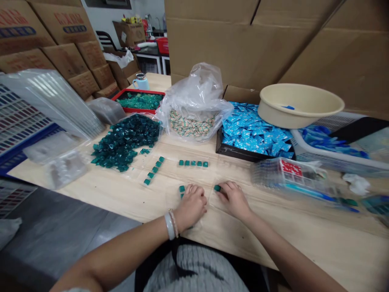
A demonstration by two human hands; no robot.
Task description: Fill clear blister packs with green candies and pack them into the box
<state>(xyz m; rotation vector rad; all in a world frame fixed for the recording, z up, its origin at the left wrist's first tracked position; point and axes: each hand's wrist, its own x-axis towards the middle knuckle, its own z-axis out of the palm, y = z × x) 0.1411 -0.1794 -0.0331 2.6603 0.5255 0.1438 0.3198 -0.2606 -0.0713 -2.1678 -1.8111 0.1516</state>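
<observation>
My right hand (234,198) has its thumb and fingers closed on a small dark green square piece (216,187) just above the wooden table. My left hand (192,203), with a pale bangle and a beaded bracelet at the wrist, is bent over a short column of similar green pieces (182,189). Its fingers are curled, and whatever lies under them is hidden. Beyond the hands, one row of green pieces (193,163) runs crosswise, and a slanted row of green pieces (154,170) lies to the left. Clear plastic shows faintly around the rows.
A heap of dark green pieces (127,140) lies on the left. Behind stand a clear bag of patterned packets (192,125), a box of blue packets (252,129) and a cream basin (300,117). Stacked clear trays (291,178) sit at right.
</observation>
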